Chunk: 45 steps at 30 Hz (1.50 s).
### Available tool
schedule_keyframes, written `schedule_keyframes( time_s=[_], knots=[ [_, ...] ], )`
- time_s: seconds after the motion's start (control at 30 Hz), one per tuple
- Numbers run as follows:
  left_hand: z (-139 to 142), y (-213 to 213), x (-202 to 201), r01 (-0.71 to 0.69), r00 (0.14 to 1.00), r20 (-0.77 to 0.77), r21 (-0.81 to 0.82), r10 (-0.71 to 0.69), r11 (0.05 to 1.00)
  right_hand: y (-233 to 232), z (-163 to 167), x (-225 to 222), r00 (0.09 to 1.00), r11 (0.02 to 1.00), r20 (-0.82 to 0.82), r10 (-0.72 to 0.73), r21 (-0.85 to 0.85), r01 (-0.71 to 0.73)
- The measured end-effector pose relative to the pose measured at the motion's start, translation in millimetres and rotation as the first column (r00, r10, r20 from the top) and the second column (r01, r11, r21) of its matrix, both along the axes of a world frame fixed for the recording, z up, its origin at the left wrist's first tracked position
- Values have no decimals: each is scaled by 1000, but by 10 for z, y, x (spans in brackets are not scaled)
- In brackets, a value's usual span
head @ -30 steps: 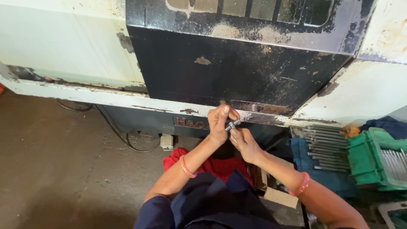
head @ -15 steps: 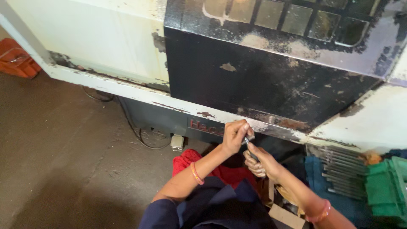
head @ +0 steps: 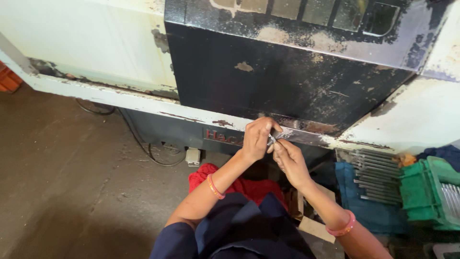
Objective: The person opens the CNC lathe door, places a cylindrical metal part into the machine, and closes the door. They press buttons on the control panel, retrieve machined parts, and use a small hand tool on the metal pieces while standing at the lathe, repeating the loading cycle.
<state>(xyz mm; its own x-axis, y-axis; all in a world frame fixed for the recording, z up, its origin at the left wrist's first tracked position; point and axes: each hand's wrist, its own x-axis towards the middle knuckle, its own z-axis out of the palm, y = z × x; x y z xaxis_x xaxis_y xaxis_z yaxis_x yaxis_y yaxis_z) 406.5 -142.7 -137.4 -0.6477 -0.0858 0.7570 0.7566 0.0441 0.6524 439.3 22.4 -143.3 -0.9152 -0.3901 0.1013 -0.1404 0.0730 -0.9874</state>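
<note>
Head view: left hand (head: 256,139) and right hand (head: 289,160) meet at frame centre, fingertips together, pinched on a small metal piece (head: 273,139); its exact shape is too small to tell; piece sits just in front of the machine's worn lower ledge (head: 143,103); black chipped panel (head: 287,81) above; red cloth (head: 211,175) below the wrists; green crate (head: 424,192) and metal rods (head: 378,180) at lower right.
</note>
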Motion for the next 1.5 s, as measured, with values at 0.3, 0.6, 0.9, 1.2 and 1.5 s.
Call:
schedule_keyframes(
  time_s=[0.3,0.6,0.9,1.2,1.5],
  knots=[
    [-52,-31,-18,-144,982,-153,-259,107,955,14,-126,-49,998,998,18,-64,-17,64],
    [-327,376,-33,-19,953,302,-11,21,1000,96,-572,-130,982,976,123,-141,-149,159],
    [-302,740,-6,191,960,257,-315,-110,930,608,-836,21,949,939,226,-219,-217,268],
    [-478,1704,18,509,859,287,-405,-423,759,1404,-1099,520,790,756,515,-333,-354,550],
    [-735,2706,149,783,621,393,-330,-678,527,2159,-1226,1035,703,672,568,-428,-319,668]
  ],
)
